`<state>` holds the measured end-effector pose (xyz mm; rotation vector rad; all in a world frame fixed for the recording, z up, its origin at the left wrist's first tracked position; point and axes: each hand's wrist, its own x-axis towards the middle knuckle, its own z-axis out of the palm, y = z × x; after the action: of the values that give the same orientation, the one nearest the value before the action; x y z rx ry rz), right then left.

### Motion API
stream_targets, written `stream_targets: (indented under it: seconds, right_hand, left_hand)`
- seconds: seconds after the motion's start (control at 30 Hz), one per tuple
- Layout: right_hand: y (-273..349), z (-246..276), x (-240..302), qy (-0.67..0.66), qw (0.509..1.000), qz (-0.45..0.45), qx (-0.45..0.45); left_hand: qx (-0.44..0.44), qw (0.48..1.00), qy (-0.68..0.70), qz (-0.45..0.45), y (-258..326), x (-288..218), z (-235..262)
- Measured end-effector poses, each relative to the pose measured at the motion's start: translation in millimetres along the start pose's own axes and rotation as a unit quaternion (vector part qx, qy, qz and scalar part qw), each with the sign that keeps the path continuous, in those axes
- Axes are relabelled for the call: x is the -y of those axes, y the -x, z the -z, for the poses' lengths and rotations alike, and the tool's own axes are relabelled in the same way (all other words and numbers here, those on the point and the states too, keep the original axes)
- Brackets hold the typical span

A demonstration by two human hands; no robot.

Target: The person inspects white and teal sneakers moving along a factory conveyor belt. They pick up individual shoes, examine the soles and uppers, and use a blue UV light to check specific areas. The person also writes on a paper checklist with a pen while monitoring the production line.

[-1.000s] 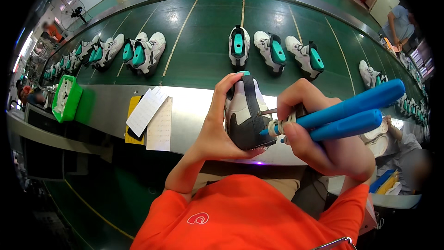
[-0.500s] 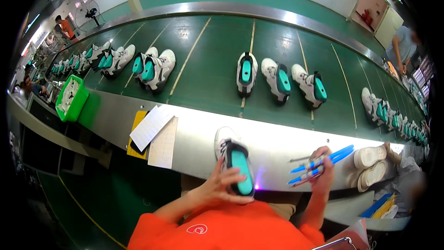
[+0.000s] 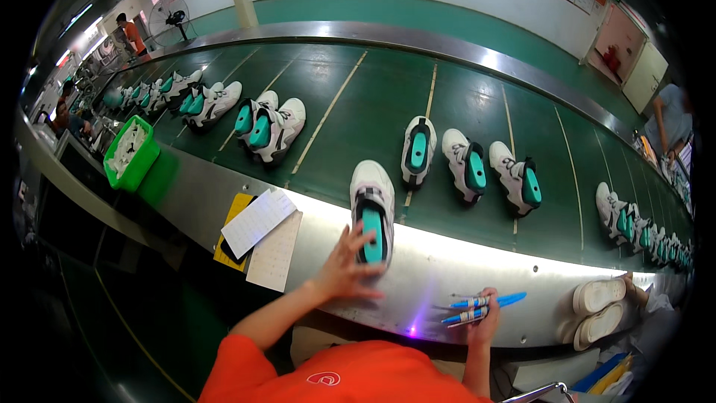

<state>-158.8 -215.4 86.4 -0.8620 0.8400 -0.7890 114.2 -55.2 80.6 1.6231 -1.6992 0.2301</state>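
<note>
The white sneaker (image 3: 371,180) straddles the far edge of the steel counter (image 3: 447,276), toe over the green belt (image 3: 462,225). The left grip (image 3: 342,270) is spread wide at its heel, clasping nothing; contact is unclear. The right grip (image 3: 483,319) is closed round blue pens (image 3: 511,299) at the near edge. Bare steel separates the two; leftward, paper sheets (image 3: 259,222) narrow the room.

White sheet (image 3: 259,222) (slanted), round fan (image 3: 176,18).
</note>
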Motion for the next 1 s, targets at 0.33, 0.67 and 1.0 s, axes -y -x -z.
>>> stream_targets:
  seconds: [0.33, 0.67, 1.0]
  right_hand:
    - [1.5, 6.1, -26.8, -0.038, 0.998, 0.041, 0.015]
    - [1.4, 13.5, -28.2, -0.023, 0.998, 0.063, 0.007]
    - [-3.0, 12.5, -31.0, -0.004, 0.997, 0.073, -0.002]
  left_hand:
    - [0.039, 0.984, -0.056, 0.166, -100.8, 175.1, 16.1]
    - [-0.316, 0.856, -0.302, 0.278, -53.2, 237.3, 116.8]
    - [-0.275, 0.880, -0.141, 0.361, -10.6, 288.1, 112.8]
